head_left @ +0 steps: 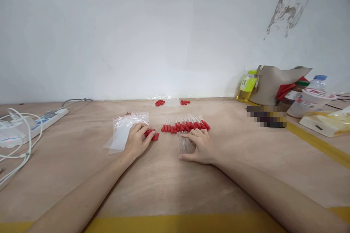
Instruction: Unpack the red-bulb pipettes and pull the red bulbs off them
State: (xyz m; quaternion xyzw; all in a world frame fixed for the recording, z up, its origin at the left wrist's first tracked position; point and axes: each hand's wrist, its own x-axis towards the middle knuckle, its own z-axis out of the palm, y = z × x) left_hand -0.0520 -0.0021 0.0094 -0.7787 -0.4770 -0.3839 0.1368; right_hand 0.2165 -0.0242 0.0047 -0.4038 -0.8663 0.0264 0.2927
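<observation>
My left hand (pixel 137 139) is curled over a small pile of red rubber bulbs (pixel 155 137), with thumb and fingers closed about one or more of them; the fingers hide part of the pile. My right hand (pixel 201 145) rests on a bundle of thin clear glass tubes (pixel 185 143), thumb and index finger apart at opposite ends of it. Just beyond that hand lies a row of glass droppers (pixel 186 125) fitted with red bulbs, which point toward me. Beside my left hand are clear zip bags (pixel 120 134), lying flat.
Near the wall, more red bulbs (pixel 160 103) lie by clear plastic (pixel 172 102). A white power strip (pixel 35 125) with loose cables is at left. At right stand a yellow-green bottle (pixel 247 86), a grey bag (pixel 273 83) and a plastic tub (pixel 308 103). Yellow tape (pixel 175 224) edges the table.
</observation>
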